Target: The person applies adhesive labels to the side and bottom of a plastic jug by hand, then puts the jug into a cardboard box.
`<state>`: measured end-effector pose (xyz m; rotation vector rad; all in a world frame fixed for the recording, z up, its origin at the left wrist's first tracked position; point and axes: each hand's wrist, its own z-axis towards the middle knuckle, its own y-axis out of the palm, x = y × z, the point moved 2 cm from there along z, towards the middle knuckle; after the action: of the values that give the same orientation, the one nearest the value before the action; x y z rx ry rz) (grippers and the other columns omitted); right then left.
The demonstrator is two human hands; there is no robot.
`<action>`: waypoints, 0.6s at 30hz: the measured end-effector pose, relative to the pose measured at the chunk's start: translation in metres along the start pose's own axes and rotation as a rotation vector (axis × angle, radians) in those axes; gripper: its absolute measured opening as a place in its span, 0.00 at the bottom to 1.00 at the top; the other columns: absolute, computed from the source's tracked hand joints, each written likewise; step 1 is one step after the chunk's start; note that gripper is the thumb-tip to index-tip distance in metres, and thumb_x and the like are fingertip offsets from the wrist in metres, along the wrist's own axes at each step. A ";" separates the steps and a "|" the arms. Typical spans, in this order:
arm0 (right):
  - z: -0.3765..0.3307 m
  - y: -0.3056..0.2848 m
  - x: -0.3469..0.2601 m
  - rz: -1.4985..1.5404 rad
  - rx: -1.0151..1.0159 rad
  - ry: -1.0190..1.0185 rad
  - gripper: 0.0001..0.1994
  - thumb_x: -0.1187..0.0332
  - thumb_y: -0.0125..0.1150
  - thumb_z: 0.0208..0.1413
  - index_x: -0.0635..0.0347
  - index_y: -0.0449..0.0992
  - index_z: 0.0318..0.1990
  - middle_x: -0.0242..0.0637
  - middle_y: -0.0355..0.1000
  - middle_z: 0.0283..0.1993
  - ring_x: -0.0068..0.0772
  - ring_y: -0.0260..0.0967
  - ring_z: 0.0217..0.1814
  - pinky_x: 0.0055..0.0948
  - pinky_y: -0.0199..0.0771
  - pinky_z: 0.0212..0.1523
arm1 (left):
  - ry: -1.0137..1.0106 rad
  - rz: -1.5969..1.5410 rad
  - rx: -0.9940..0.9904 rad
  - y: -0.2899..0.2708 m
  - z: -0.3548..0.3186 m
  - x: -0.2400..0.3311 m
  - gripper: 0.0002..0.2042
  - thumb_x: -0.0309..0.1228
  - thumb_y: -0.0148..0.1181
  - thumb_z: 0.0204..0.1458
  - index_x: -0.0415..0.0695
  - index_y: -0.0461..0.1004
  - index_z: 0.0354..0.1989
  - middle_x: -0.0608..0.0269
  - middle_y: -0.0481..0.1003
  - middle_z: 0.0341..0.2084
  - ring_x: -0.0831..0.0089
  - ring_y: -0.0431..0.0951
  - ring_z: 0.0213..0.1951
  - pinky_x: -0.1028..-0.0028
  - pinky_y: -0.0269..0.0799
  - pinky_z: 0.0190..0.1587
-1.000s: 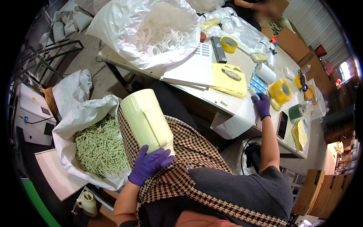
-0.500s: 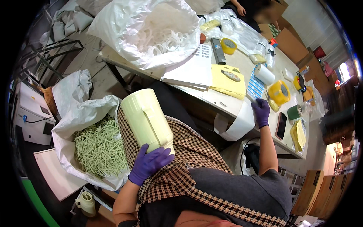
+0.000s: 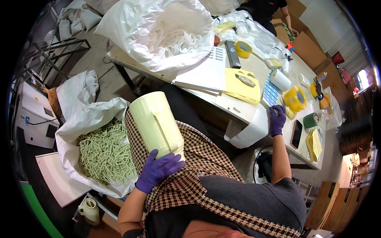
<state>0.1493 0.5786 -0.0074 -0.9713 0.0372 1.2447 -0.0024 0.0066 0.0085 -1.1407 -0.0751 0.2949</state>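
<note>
My left hand (image 3: 158,170), in a purple glove, wraps round the lower end of a pale yellow plastic jug-shaped housing (image 3: 154,123) with a long side handle. The housing lies tilted across my lap on a checked apron (image 3: 206,154). My right hand (image 3: 277,120), gloved too, rests at the table's edge with its fingers curled in. Beside it is the end of a strip of blue-and-white labels (image 3: 271,91), whose white backing paper (image 3: 250,131) curls down over the edge. Whatever the right fingers may pinch is too small to make out.
A white sack (image 3: 95,107) of small green pieces stands at my left. On the table (image 3: 234,109) are a bag of white rings (image 3: 178,43), yellow paper (image 3: 242,89), tape rolls (image 3: 295,99) and a phone (image 3: 296,134). Another person (image 3: 264,10) is at the far side.
My right hand has shifted slightly, and its fingers are more curled. The left hand still holds the housing in much the same place. The other person's arm has moved toward a carton.
</note>
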 end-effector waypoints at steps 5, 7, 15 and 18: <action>0.020 -0.013 -0.128 -0.190 0.148 -0.501 0.12 0.76 0.73 0.47 0.55 0.79 0.39 0.38 0.74 0.40 0.47 0.72 0.53 0.47 0.68 0.62 | -0.024 -0.026 -0.042 0.003 -0.014 0.002 0.25 0.32 0.54 0.61 0.77 0.69 0.65 0.88 0.69 0.63 0.81 0.67 0.63 0.55 0.63 0.67; 0.016 0.005 -0.168 0.387 -0.056 -0.117 0.06 0.80 0.64 0.58 0.60 0.75 0.40 0.33 0.72 0.39 0.27 0.71 0.43 0.28 0.72 0.48 | -0.035 -0.082 -0.119 -0.004 -0.006 0.000 0.24 0.32 0.54 0.62 0.76 0.69 0.65 0.88 0.69 0.64 0.84 0.72 0.60 0.55 0.63 0.66; 0.000 0.116 -0.381 0.901 -1.114 -0.031 0.05 0.71 0.63 0.64 0.64 0.77 0.40 0.26 0.73 0.34 0.17 0.67 0.36 0.21 0.70 0.39 | 0.018 -0.024 -0.074 -0.010 0.006 -0.003 0.22 0.38 0.53 0.62 0.79 0.69 0.64 0.87 0.74 0.59 0.87 0.78 0.55 0.59 0.56 0.70; -0.010 0.160 -0.402 0.951 -1.254 0.034 0.06 0.70 0.63 0.64 0.64 0.78 0.41 0.27 0.74 0.34 0.17 0.68 0.37 0.22 0.71 0.41 | 0.076 0.045 -0.144 -0.011 0.008 -0.003 0.23 0.39 0.52 0.62 0.80 0.67 0.65 0.88 0.73 0.59 0.88 0.76 0.57 0.61 0.60 0.66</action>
<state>-0.1247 0.2599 0.0973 -2.2058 -0.3319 2.1808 -0.0044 0.0086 0.0215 -1.2962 -0.0038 0.2890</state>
